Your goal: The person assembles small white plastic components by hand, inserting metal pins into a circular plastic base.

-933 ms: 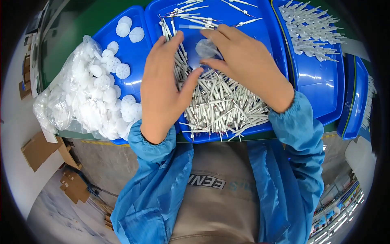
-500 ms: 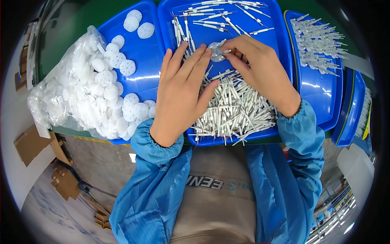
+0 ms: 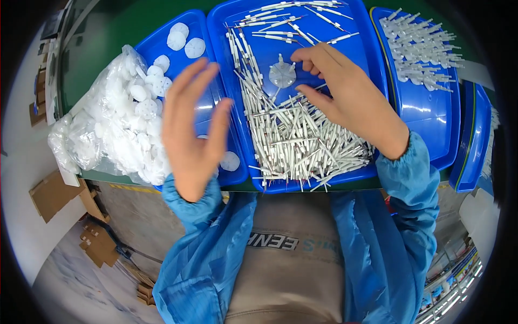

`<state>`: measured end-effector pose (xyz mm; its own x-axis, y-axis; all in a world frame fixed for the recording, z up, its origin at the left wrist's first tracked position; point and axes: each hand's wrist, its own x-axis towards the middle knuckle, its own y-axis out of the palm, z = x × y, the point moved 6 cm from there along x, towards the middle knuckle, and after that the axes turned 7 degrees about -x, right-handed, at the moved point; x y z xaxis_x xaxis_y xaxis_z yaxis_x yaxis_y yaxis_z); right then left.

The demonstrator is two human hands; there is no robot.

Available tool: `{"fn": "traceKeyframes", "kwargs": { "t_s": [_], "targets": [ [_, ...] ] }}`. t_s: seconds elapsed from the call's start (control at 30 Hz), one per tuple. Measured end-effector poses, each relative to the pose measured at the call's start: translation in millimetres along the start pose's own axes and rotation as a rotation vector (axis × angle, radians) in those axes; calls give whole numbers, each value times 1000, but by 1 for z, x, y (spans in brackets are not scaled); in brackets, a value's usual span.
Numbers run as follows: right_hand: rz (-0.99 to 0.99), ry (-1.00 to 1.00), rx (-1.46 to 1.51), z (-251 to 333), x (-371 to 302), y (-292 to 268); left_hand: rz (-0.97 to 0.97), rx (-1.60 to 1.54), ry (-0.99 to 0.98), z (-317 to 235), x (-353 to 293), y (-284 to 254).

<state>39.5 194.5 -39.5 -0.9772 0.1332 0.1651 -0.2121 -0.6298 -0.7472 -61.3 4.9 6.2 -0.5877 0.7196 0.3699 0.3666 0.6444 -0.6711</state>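
Note:
Near the upper middle of the central blue tray (image 3: 345,59) lies a translucent white disc (image 3: 283,75) with short white pegs sticking out around it. My right hand (image 3: 345,86) hovers just right of this disc, thumb and index finger apart with nothing seen between them. Below it is a heap of thin white sticks (image 3: 302,140) with dark, reddish tips. My left hand (image 3: 191,127) is over the left blue tray (image 3: 156,40), somewhat blurred, its fingers spread and holding nothing visible. Beside it are many loose white discs (image 3: 195,47) with small holes.
A clear plastic bag (image 3: 81,129) spills white discs into the left tray. More sticks lie along the central tray's far and left sides. The right blue tray (image 3: 426,121) holds several rows of disc assemblies with pegs (image 3: 415,48). Stacked blue trays (image 3: 469,140) stand farther right.
My left hand has left the pegged disc and swung left over the left tray. My right thumb and index finger have parted from the disc, which now lies free.

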Motion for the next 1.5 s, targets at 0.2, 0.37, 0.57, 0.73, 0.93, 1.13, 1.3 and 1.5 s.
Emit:
{"fn": "traceKeyframes", "kwargs": {
  "t_s": [0.2,0.37,0.57,0.73,0.93,1.13,1.3,1.5],
  "targets": [
    [6,-132,-107,-3,4,8,196,238,-56,34,19,-10],
    [-21,-122,-128,27,-35,-58,346,340,-49,61,28,8],
    [-24,612,-141,-47,-146,-151,242,380,-27,65,17,19],
    [-294,659,-417,-131,-172,-179,265,321,70,66,28,33],
    [-426,522,-607,-142,-148,-168,276,578,46,61,25,22],
    [-624,492,-459,-11,-116,-132,123,374,-254,26,19,0],
    [-143,486,-95,7,-79,-54,-199,270,-172,-34,11,-11],
    [-157,383,-208,-6,-57,-16,22,-292,152,-50,12,34]
  ]
}}
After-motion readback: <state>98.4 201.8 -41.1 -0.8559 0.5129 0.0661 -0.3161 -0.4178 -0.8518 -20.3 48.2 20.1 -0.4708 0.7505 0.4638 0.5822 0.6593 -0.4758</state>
